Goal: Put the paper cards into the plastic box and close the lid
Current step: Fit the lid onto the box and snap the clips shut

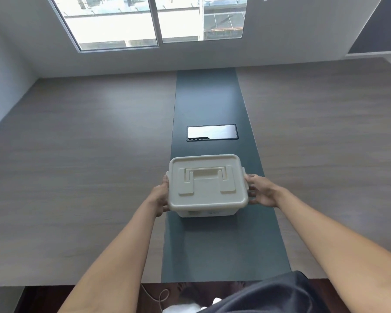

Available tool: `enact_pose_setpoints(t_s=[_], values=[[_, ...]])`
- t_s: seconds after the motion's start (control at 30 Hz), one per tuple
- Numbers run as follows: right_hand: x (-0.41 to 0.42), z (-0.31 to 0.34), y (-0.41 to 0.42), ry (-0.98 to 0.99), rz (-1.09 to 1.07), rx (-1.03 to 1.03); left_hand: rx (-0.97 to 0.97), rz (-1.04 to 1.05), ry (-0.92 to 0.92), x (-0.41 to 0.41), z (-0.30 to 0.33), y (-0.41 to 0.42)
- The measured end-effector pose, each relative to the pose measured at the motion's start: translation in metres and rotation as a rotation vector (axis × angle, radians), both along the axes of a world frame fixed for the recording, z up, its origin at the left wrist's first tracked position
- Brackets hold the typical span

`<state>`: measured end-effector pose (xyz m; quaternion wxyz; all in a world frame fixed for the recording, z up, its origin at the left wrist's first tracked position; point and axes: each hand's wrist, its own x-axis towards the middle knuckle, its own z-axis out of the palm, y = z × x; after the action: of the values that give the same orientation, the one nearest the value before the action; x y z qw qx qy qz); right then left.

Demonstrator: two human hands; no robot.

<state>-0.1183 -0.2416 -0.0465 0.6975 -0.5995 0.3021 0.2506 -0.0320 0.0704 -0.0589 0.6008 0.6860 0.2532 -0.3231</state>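
A cream plastic box [207, 212] stands on the dark green strip in the middle of the table, its lid [208, 197] on top and its carry handle folded flat. My left hand [160, 196] grips the box's left side at the lid's edge. My right hand [261, 190] grips the right side, fingers curled at the side latch. No paper cards are in view; the inside of the box is hidden by the lid.
The wooden table [77, 166] spreads wide to both sides. A glossy black rectangular panel [212, 132] lies in the green strip [212, 249] just beyond the box. A wall with a window is at the far end. The table's near edge is close to my body.
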Motion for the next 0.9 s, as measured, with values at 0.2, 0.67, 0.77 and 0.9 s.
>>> enact_pose_setpoints(t_s=[0.2, 0.67, 0.77, 0.9], values=[[-0.004, -0.013, -0.003, -0.042, -0.179, 0.070, -0.053, 0.058, -0.064, 0.005, -0.006, -0.001], [0.006, -0.020, 0.002, -0.232, -0.319, -0.211, 0.219, 0.066, -0.307, 0.020, -0.013, -0.001], [0.007, -0.017, 0.000, -0.237, -0.269, -0.287, 0.279, -0.028, -0.366, 0.025, -0.012, -0.003], [0.013, -0.006, 0.002, -0.282, -0.201, -0.405, 0.308, -0.066, -0.368, 0.029, 0.004, -0.013]])
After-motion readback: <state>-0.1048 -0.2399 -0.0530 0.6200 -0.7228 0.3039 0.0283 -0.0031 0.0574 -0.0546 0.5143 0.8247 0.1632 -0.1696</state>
